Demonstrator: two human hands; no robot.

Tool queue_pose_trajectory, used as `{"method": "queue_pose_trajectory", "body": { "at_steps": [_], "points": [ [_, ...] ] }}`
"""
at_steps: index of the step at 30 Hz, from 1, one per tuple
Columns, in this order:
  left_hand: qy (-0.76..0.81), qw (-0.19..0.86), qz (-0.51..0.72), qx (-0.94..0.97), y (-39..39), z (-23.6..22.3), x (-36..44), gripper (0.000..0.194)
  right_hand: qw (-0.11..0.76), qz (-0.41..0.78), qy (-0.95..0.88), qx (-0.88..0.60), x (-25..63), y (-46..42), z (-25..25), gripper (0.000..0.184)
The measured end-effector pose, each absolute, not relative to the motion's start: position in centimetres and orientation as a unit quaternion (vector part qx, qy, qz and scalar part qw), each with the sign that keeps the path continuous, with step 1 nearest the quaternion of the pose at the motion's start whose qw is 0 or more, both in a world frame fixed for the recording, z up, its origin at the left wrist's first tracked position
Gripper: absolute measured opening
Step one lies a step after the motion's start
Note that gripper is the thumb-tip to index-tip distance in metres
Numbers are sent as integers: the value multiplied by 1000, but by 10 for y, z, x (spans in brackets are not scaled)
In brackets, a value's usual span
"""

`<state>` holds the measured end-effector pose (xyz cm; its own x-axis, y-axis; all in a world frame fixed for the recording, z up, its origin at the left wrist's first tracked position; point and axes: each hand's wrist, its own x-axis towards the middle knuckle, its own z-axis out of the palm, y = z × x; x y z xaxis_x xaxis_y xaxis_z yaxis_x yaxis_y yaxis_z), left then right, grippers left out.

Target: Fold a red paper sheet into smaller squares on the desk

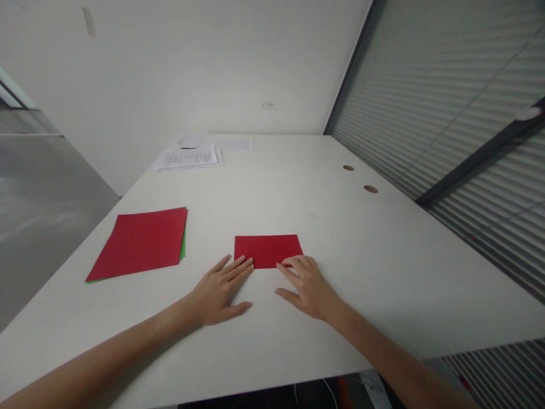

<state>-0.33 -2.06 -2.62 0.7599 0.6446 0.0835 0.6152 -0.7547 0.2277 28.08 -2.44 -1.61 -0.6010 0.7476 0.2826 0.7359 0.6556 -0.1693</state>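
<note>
A red sheet of paper (pixel 267 249), a wide rectangle that looks folded, lies flat on the white table in front of me. My left hand (pixel 221 291) rests with its fingertips on the paper's near left corner, fingers stretched out and thumb apart. Across from it, my right hand (pixel 307 287) touches the near right corner with its fingertips, the thumb spread away on the table. Both hands hide parts of the near corners. To the left lies a stack of red paper (pixel 142 241), with green paper (pixel 183 245) showing along its edges.
Printed sheets (pixel 189 158) lie at the far left of the white table (pixel 272 187), by the wall. Two round cable holes (pixel 370 189) are cut near the right side. Window blinds (pixel 451 102) run along the right edge. Cables (pixel 327 392) show below the front edge.
</note>
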Motion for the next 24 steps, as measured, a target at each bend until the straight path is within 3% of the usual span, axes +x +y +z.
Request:
{"method": "queue_pose_trajectory", "body": {
  "at_steps": [7, 14, 24],
  "points": [
    [339, 83, 68, 935, -23, -18, -19, 75, 176, 33, -880, -441, 308, -25, -28, 39],
    [391, 37, 113, 913, -7, -11, -23, 35, 171, 23, -881, -441, 316, -32, -33, 50],
    [392, -7, 117, 913, 64, -20, 51, 23, 138, 90, -882, -442, 270, -11, -2, 36]
  ]
}}
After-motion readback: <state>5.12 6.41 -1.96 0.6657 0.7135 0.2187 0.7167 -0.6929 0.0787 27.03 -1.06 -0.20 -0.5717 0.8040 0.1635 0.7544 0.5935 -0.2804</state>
